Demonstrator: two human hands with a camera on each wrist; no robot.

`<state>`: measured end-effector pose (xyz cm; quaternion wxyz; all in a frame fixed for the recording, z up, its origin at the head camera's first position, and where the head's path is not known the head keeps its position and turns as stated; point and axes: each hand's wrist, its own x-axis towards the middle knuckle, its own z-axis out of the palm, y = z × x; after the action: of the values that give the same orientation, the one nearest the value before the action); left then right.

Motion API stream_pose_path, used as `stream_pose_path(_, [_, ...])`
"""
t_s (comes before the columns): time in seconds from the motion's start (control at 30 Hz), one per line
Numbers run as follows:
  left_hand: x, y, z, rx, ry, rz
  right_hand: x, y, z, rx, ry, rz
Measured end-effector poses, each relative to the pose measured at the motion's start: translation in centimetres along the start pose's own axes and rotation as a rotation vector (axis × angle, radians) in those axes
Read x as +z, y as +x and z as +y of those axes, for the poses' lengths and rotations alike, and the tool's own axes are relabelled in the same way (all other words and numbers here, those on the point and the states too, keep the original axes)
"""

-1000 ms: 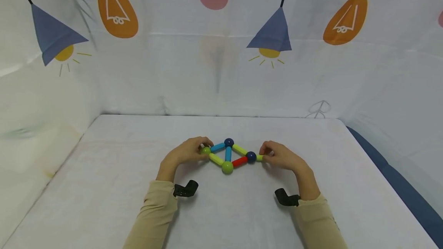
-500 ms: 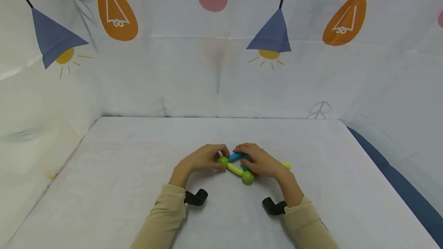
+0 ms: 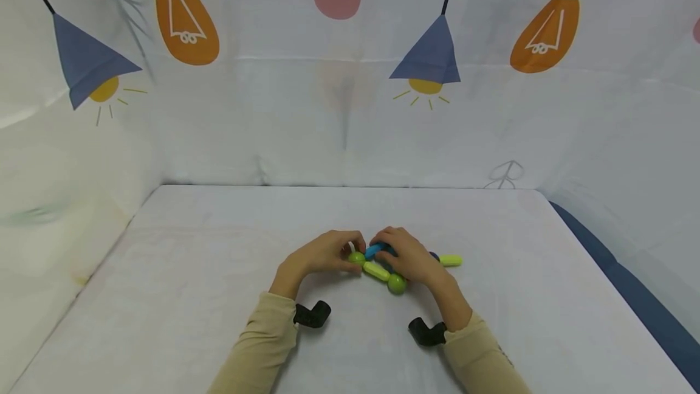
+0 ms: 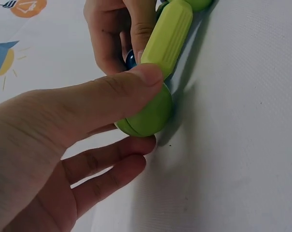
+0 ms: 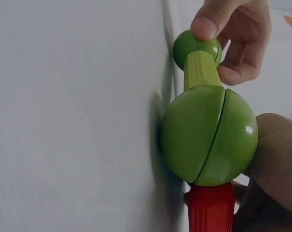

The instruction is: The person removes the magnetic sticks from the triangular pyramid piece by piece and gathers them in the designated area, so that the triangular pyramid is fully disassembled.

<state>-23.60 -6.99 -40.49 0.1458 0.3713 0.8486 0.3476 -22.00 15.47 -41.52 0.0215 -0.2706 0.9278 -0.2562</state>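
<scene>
A toy frame of balls and rods lies on the table, partly covered by my right hand point(image 3: 410, 257). My left hand point(image 3: 328, 252) pinches the green ball point(image 3: 356, 258) at its left corner, thumb on top in the left wrist view. A blue rod point(image 3: 374, 251) and a lime rod point(image 3: 376, 270) run from that ball. The right hand's fingers and thumb curl round the frame's far side, by the blue rod. In front sits a second green ball point(image 5: 203, 135), with a red rod point(image 5: 211, 208) joined to it. Another lime rod point(image 3: 451, 260) sticks out rightward from a dark blue ball point(image 3: 434, 256).
The white table point(image 3: 219, 224) meets a white cloth wall point(image 3: 295, 126) printed with lamps and bulbs. A black wrist mount point(image 3: 313, 314) is on the left forearm, another black wrist mount point(image 3: 426, 332) on the right.
My right hand has let go of the lime rod at the right end and moved left to grip the frame's far side. The frame and my left hand have shifted right and slightly nearer.
</scene>
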Motion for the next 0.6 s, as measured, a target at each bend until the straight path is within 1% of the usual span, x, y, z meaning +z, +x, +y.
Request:
stream_pose_path(0.17, [-0.1, -0.3, 0.4, -0.022, -0.011, -0.05, 0.1, 0.0, -0.3, 0.079, -0.008, 0.058])
stream_pose_path(0.23, [-0.1, -0.4, 0.5, -0.021, -0.009, -0.061, 0.0, 0.0, -0.4, 0.104, -0.008, 0.068])
stream_pose_path(0.33, [-0.3, -0.5, 0.5, -0.02, 0.011, -0.054, -0.2, 0.0, -0.6, 0.071, -0.039, 0.083])
stream_pose_path(0.4, [-0.4, -0.7, 0.5, -0.029, 0.021, -0.049, -0.5, -0.1, -0.8, 0.027, -0.057, 0.107])
stream_pose_path(0.47, [-0.6, -0.8, 0.4, -0.041, 0.02, -0.048, -0.8, -0.1, -1.3, -0.017, -0.036, 0.114])
stream_pose_path(0.53, [-0.8, -1.0, 0.4, -0.049, 0.013, -0.048, -1.1, -0.2, -1.9, -0.047, 0.003, 0.067])
stream_pose_path(0.6, [-0.9, -1.1, 0.3, -0.05, 0.012, -0.048, -1.3, -0.3, -2.4, -0.073, 0.026, -0.025])
